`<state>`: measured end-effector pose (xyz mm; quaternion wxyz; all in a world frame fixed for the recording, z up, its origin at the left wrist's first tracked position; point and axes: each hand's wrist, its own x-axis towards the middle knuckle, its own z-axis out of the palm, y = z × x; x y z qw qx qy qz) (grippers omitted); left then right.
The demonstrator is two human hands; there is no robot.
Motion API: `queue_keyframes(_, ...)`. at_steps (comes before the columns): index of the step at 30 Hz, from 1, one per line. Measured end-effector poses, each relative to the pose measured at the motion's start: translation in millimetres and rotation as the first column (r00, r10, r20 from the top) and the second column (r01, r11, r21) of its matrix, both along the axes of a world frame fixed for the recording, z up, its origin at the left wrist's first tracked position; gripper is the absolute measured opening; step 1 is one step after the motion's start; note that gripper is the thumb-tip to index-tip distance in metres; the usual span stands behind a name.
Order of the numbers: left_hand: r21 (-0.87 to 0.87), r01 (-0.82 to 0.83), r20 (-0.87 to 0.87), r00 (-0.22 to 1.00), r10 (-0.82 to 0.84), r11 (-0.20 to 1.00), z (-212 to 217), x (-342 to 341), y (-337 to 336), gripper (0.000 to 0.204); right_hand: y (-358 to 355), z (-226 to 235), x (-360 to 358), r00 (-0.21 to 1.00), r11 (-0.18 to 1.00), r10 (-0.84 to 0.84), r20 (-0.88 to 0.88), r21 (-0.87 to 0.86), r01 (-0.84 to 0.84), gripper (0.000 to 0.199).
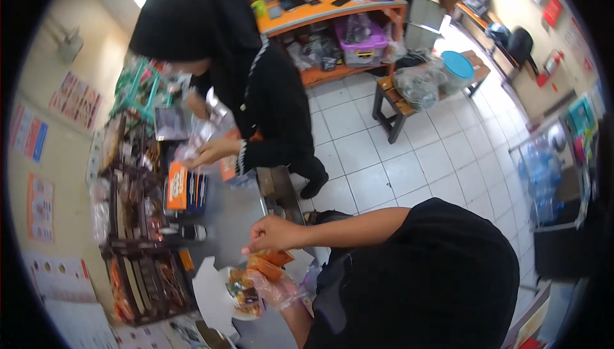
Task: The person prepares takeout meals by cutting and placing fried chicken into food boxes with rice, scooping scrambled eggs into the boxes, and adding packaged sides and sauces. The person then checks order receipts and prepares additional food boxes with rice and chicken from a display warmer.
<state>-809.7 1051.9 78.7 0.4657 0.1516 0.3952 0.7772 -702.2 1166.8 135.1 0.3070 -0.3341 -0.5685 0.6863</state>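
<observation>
- The person's left hand (281, 291), nearest the camera and wrapped in a thin clear plastic glove, is cupping upward from below, its fingers curled loosely round the underside of an orange snack packet (268, 262); the grip is half closed, not spread flat.
- Directly above, the right hand (272, 234) is coming in from the right on a bare forearm, its fingers pressed together and pinching the packet's upper edge.
- The packet is sitting between the two hands, touching both, with its long axis running roughly left to right and tilted a little; the right hand is lying over it and the left under it, so neither is clearly the nearer.
- Just left of and below the packet, a white plate (225, 278) of mixed small food pieces is resting on the grey worktop (224, 221), just beside the gloved hand.
- Further left, a dark wire rack (137, 246) of packaged snacks is standing along the wall.
- Beyond, a second person in black is leaning over the worktop, that person's hand (214, 152) touching clear bags beside an orange carton (178, 186), well apart from the plate.
- Farthest off, an orange shelf unit (332, 10) is standing across the white tiled floor (396, 157).
</observation>
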Motion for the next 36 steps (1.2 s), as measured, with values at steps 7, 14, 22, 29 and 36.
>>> queue_keyframes(7,0.015,-0.517,0.163,0.846,0.508,0.856,36,-67,-34,0.044,12,-52,-67,0.997,0.890,-0.035,-0.062,-0.455,0.003,0.016)
queue_keyframes(14,0.102,-0.749,0.063,0.662,0.747,0.655,42,-96,-107,0.041,80,-15,-186,0.943,0.924,-0.221,-0.249,-0.363,0.121,0.033)
queue_keyframes(22,0.042,-0.984,-0.273,0.156,0.949,0.174,56,-108,-109,0.036,353,63,-337,0.283,0.254,-0.819,-0.499,0.127,0.959,0.021)
queue_keyframes(29,-0.227,-0.895,-0.875,0.014,0.484,-0.384,69,-79,-171,0.030,523,33,-356,0.242,0.242,-0.968,0.070,-0.007,0.970,0.032)
queue_keyframes(36,-0.375,-0.727,-0.826,-0.020,0.564,-0.575,85,-56,-166,0.020,676,-37,-397,0.217,0.204,-0.968,0.125,-0.107,0.973,0.036)
